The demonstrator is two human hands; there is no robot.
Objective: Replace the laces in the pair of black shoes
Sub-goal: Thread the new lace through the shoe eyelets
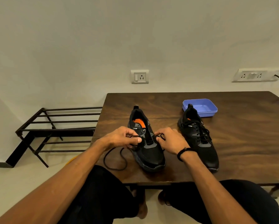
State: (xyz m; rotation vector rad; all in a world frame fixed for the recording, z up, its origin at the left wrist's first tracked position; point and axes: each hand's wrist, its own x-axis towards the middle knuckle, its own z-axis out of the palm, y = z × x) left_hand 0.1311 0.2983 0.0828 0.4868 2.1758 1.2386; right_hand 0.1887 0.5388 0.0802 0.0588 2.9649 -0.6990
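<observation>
Lacing the near black shoe (147,143)
My left hand (121,138) and right hand (171,140) each pinch the black lace (114,160); laced shoe (198,138) beyond my right

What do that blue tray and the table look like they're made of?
The blue tray looks like moulded plastic: one even colour, rounded corners, a soft sheen. The table appears to be dark wood or a wood-look laminate, smooth and slightly glossy, with swirling grain; which of the two cannot be told from here.
</observation>
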